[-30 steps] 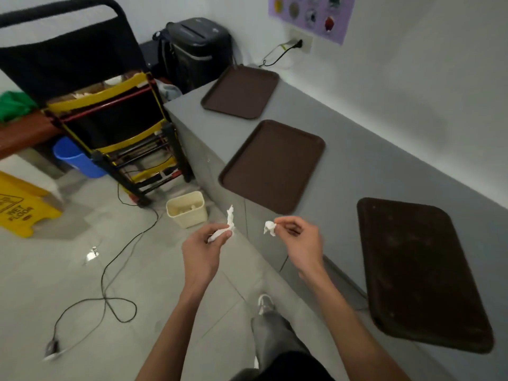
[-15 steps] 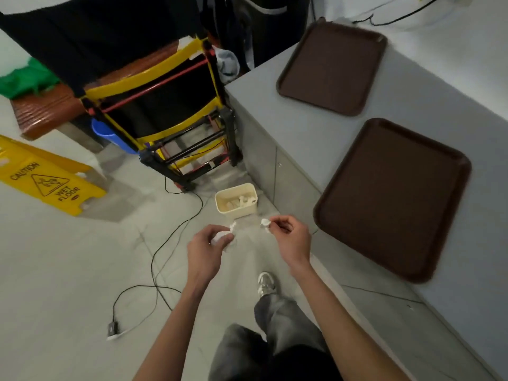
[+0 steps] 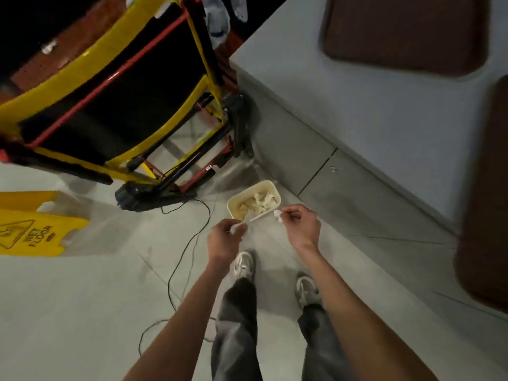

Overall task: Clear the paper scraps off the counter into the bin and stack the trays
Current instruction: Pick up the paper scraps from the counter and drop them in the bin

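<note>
Left hand [image 3: 224, 239] is seen pinching a twisted white paper strip [image 3: 242, 225] and right hand [image 3: 302, 228] a smaller crumpled scrap [image 3: 278, 215]. Same grips as half a second back, only now both are held right at the near rim of the bin [image 3: 230, 207], which was further ahead before. View's been tipped down too, so both shoes get shown. Bin's a small cream rectangular tub with rounded corners, parked on the floor by the matte grey counter [image 3: 371, 92], crumpled white paper already piled inside. Two smooth brown round-cornered trays are left flat on the counter, apart: far tray [image 3: 406, 31] and near tray [image 3: 483, 202], cropped at the right edge.
</note>
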